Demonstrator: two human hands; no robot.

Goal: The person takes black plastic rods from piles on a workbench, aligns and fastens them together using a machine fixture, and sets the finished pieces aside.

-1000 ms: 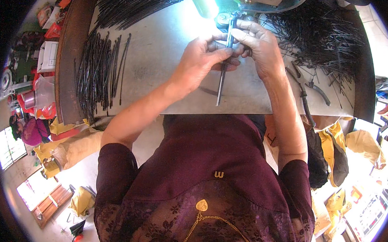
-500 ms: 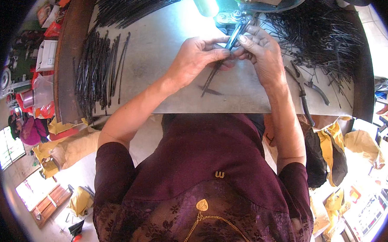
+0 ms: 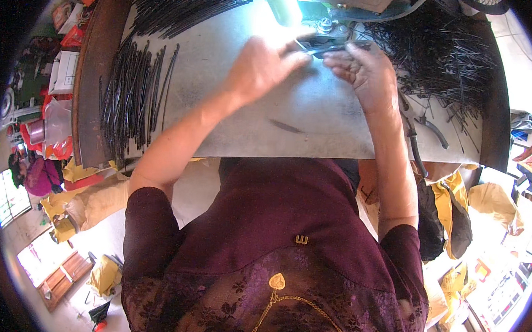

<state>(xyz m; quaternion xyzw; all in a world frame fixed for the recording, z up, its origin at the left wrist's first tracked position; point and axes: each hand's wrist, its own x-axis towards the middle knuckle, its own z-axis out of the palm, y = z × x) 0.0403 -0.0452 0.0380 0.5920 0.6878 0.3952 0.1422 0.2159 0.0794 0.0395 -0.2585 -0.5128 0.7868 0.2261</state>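
Below a bright lamp, a thin black rod or small bundle of rods (image 3: 327,49) lies sideways between my hands. My left hand (image 3: 258,71), blurred by motion, pinches its left end with thumb and fingers. At its other end is my right hand (image 3: 371,78), with the thumb and forefinger against the rod and the lower fingers loosely spread. Just beyond my fingers stands a small metal fixture (image 3: 324,26) with a bolt on top. The glare partly washes out my left fingertips.
Black rods lie in a neat row (image 3: 132,95) on the left, with another stack (image 3: 178,8) behind. A tangled black heap (image 3: 443,55) fills the back right, and pliers (image 3: 415,128) lie by my right forearm. The lamp tube (image 3: 280,6) hangs over the metal tabletop (image 3: 232,132).
The black rods have swung from pointing down toward me to lying nearly sideways. My left hand has shifted slightly up and left; my right hand has turned, its lower fingers loosening.
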